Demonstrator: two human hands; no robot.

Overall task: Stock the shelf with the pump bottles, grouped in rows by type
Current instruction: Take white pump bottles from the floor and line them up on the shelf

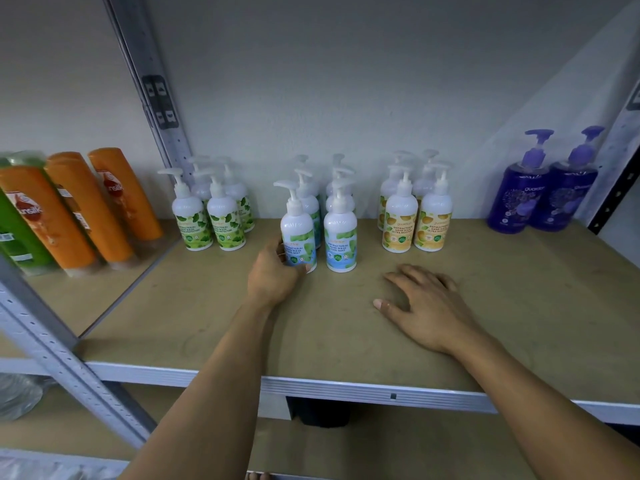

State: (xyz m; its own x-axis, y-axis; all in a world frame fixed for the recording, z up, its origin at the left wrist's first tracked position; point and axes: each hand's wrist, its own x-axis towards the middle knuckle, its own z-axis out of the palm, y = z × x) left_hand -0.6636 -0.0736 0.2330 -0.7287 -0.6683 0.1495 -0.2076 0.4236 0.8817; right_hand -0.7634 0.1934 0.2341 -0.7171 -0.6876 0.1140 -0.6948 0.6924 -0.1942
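Forearms [214,375] reach over the shelf [207,306] edge as the left hand [275,271] curls round a mint bottle [298,230], seemingly squaring it beside its twin [340,233] at the row's front; the right hand [427,303] rests flat, empty, likely for support

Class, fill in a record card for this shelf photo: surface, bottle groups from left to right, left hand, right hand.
surface: shelf board
groups, left to right: green-leaf bottles, mint bottles, yellow bottles, purple bottles
neighbouring bay: orange bottles
left hand: grips the front-left mint bottle, which stands upright
right hand: flat on the board, holding nothing
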